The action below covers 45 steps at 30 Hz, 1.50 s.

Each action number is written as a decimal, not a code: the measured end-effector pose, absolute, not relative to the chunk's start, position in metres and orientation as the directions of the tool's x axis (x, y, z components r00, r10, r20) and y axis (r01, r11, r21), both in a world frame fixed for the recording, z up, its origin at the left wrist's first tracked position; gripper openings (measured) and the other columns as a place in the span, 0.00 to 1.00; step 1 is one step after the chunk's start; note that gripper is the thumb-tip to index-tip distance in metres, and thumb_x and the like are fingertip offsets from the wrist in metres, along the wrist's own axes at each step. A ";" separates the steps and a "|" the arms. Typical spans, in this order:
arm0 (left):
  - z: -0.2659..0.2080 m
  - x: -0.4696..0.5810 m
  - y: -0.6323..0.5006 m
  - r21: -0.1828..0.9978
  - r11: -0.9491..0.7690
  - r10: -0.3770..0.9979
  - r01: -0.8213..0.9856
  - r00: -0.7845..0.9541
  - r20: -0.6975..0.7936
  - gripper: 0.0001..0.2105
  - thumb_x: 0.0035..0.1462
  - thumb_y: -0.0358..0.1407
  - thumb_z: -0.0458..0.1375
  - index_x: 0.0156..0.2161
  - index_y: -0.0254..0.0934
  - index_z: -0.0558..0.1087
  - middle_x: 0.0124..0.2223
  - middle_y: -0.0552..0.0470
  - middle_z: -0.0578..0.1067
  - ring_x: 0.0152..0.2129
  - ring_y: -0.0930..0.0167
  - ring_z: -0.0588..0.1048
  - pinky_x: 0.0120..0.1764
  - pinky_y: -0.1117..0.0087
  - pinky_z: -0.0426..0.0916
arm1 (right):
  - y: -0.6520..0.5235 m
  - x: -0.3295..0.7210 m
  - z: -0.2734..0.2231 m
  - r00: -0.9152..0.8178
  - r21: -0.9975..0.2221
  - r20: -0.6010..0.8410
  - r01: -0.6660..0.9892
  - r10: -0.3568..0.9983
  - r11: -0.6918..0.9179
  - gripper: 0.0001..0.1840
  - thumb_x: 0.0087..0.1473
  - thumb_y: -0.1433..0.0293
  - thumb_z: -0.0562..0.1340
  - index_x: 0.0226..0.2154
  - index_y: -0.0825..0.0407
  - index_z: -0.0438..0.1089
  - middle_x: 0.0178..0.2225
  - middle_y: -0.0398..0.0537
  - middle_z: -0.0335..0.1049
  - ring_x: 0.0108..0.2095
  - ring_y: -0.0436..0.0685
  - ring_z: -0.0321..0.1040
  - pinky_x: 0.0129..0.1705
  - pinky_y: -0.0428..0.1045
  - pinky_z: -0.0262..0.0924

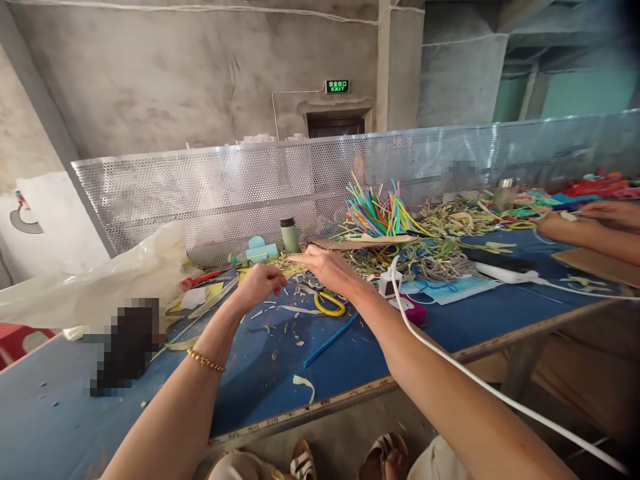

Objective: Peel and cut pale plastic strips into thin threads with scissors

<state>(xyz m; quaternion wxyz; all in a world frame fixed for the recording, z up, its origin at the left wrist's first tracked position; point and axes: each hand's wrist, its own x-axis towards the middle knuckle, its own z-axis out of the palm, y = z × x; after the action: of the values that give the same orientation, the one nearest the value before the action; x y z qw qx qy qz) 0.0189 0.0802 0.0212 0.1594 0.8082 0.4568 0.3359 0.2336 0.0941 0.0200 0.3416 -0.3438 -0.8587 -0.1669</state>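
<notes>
My left hand point(259, 288) is over the blue table with its fingers curled together. Whatever may be between those fingertips is too small to make out. My right hand point(327, 268) reaches forward and left over a litter of thin scraps, fingers stretched out, with nothing visible in it. Yellow-handled scissors point(331, 305) lie just below the right wrist. Beyond the hands are a green bottle point(289, 235) with a black cap and a light blue cylindrical container point(263, 252). A blue stick point(327, 343) rests on the table between my forearms.
Colourful pipe cleaners point(380, 210) stand bunched behind my right hand, beside heaps of greenish strips point(435, 260). A white cable point(415, 327) crosses over my right forearm. Another person's hands point(570, 227) are at the right. Perforated metal screen point(210, 200) closes the table's back.
</notes>
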 end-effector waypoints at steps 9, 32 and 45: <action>0.024 0.024 0.073 0.543 -0.514 0.851 0.664 0.314 0.422 0.12 0.51 0.32 0.52 0.20 0.34 0.73 0.21 0.53 0.73 0.18 0.76 0.63 0.25 0.73 0.55 | 0.099 0.238 0.024 -0.388 -0.116 0.736 0.735 0.555 0.668 0.10 0.55 0.78 0.57 0.27 0.55 0.72 0.30 0.48 0.71 0.33 0.52 0.65 0.38 0.46 0.54; 0.038 0.004 0.082 0.507 -0.246 0.832 0.826 -0.088 0.547 0.13 0.49 0.28 0.50 0.26 0.34 0.78 0.24 0.49 0.79 0.27 0.69 0.75 0.33 0.73 0.65 | 0.088 0.244 0.037 -0.172 -0.106 0.252 0.973 0.952 0.204 0.10 0.55 0.67 0.59 0.32 0.56 0.72 0.37 0.60 0.75 0.40 0.62 0.73 0.37 0.50 0.61; 0.026 0.009 0.088 0.559 -0.324 0.855 0.763 -0.017 0.518 0.12 0.49 0.29 0.50 0.21 0.34 0.75 0.23 0.50 0.77 0.25 0.70 0.74 0.31 0.73 0.64 | 0.104 0.270 0.007 -0.163 -0.131 0.018 0.978 0.986 0.164 0.12 0.49 0.64 0.62 0.34 0.54 0.73 0.28 0.51 0.75 0.25 0.55 0.69 0.24 0.46 0.52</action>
<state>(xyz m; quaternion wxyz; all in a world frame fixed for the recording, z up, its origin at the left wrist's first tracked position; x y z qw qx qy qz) 0.0087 0.0879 0.0260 0.0552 0.6990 0.5789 0.4163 0.2696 0.1043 0.0072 0.0495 -0.6451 -0.7612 0.0441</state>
